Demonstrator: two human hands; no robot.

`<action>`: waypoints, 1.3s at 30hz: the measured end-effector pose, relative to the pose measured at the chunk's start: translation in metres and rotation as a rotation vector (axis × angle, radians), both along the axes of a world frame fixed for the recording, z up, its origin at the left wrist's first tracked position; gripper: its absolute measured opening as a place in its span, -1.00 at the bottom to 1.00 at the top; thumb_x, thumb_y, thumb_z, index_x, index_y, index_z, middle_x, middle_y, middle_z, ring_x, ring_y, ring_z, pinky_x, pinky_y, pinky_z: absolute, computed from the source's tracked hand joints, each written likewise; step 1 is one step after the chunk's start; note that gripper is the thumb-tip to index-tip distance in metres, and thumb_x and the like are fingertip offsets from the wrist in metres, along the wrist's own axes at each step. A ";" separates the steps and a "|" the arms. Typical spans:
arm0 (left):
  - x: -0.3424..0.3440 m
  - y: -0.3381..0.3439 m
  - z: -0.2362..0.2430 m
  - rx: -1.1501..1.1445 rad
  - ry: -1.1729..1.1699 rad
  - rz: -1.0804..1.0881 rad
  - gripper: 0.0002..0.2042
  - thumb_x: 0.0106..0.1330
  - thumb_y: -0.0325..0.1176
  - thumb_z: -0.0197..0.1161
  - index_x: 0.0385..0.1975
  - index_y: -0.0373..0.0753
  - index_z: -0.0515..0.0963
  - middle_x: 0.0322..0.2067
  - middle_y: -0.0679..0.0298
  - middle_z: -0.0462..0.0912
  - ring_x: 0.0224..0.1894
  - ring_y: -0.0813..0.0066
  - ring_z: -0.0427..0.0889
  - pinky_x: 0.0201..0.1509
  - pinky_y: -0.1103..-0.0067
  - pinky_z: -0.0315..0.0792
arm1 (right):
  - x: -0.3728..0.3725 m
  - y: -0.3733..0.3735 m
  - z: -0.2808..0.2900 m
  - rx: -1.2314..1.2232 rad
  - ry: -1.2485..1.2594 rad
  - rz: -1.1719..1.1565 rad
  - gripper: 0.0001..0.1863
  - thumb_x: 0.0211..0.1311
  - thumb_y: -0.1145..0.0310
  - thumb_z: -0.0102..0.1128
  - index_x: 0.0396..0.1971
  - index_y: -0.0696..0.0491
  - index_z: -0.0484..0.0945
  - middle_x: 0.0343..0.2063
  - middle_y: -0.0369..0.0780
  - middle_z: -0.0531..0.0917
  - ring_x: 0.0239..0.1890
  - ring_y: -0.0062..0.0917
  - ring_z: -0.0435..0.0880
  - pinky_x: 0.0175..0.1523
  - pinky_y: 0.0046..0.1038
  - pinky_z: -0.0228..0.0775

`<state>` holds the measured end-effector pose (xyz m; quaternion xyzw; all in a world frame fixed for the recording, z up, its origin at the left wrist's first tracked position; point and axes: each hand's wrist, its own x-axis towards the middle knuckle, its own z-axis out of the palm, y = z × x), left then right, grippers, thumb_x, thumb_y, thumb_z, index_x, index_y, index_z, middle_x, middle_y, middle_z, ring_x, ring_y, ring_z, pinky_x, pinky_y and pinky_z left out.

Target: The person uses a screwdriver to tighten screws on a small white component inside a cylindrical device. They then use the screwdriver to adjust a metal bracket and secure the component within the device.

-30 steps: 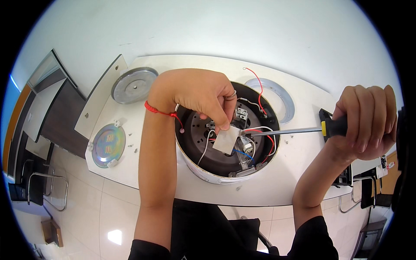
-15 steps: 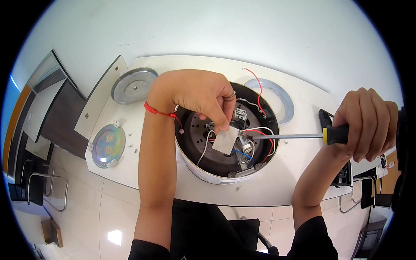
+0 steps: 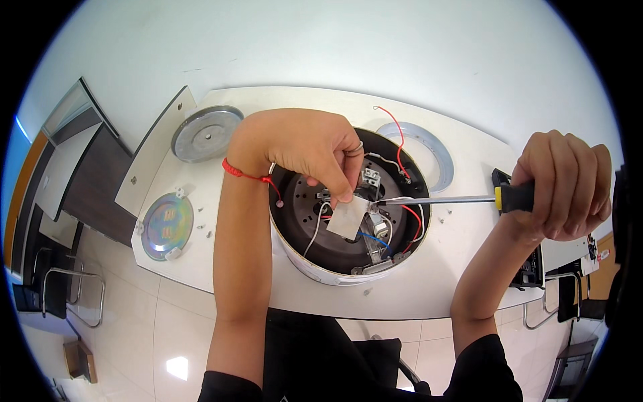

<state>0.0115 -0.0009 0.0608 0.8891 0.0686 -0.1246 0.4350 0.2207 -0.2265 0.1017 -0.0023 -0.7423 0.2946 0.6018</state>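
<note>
My left hand (image 3: 321,154) reaches over a round, dark-lined housing (image 3: 295,258) and pinches the upper edge of a flat, pale rectangular plate (image 3: 348,218). In my right hand (image 3: 566,184) is the black-and-yellow handle of a screwdriver (image 3: 455,199). Its long shaft lies almost level, pointing left, with the tip at the plate's right edge; whether it touches a screw there is too small to tell. Inside the housing are a white terminal block (image 3: 370,177), a red wire (image 3: 402,144), and white and blue wires around metal brackets. My left fingers partly cover the housing's middle.
On the white table (image 3: 402,305), a round metal lid (image 3: 207,134) lies back left and an iridescent disc (image 3: 167,226) front left. A grey ring (image 3: 439,157) sits behind the housing. Several small screws are scattered about. A black case (image 3: 532,268) stands at the right edge.
My right hand has risen slightly, and the screwdriver's tip has shifted up and left to the plate's edge. My left hand and the plate stay almost where they were.
</note>
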 end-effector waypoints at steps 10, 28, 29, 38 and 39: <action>-0.001 -0.001 0.001 0.020 -0.001 0.003 -0.79 0.01 -0.35 0.50 -0.45 -0.32 0.66 -0.54 0.28 0.76 -0.61 0.69 0.52 -0.55 0.67 0.27 | -0.002 0.000 0.000 0.003 0.010 -0.009 -0.83 0.36 0.41 0.07 -0.49 0.00 0.43 -0.64 -0.24 0.65 -0.77 -0.60 0.59 -0.71 -0.62 0.55; -0.006 0.003 0.000 -0.089 -0.049 0.001 -0.80 0.05 -0.36 0.52 -0.47 -0.32 0.64 -0.53 0.25 0.74 -0.56 0.64 0.61 -0.47 0.67 0.38 | 0.000 -0.002 0.001 0.010 0.002 0.006 -0.84 0.34 0.44 0.06 -0.48 0.00 0.43 -0.65 -0.23 0.65 -0.77 -0.59 0.59 -0.71 -0.61 0.56; -0.005 0.003 0.000 -0.090 -0.055 -0.008 -0.79 0.05 -0.37 0.53 -0.46 -0.32 0.64 -0.52 0.25 0.74 -0.55 0.63 0.62 -0.46 0.67 0.40 | -0.001 -0.002 0.001 0.011 0.004 0.009 -0.84 0.34 0.44 0.06 -0.48 0.00 0.43 -0.64 -0.23 0.65 -0.77 -0.59 0.59 -0.71 -0.61 0.56; -0.004 0.006 -0.002 -0.145 -0.111 -0.037 -0.80 0.09 -0.40 0.53 -0.45 -0.33 0.63 -0.48 0.23 0.76 -0.51 0.62 0.66 -0.40 0.68 0.48 | 0.000 -0.004 0.000 0.017 0.021 0.024 -0.84 0.34 0.43 0.07 -0.49 0.01 0.43 -0.64 -0.22 0.65 -0.78 -0.58 0.59 -0.72 -0.61 0.55; -0.003 0.007 -0.002 -0.143 -0.114 -0.039 -0.80 0.09 -0.40 0.53 -0.44 -0.33 0.63 -0.48 0.23 0.76 -0.51 0.63 0.66 -0.40 0.68 0.48 | 0.000 -0.004 0.001 0.017 0.018 0.029 -0.83 0.34 0.44 0.08 -0.49 0.01 0.43 -0.64 -0.22 0.65 -0.78 -0.58 0.59 -0.72 -0.62 0.55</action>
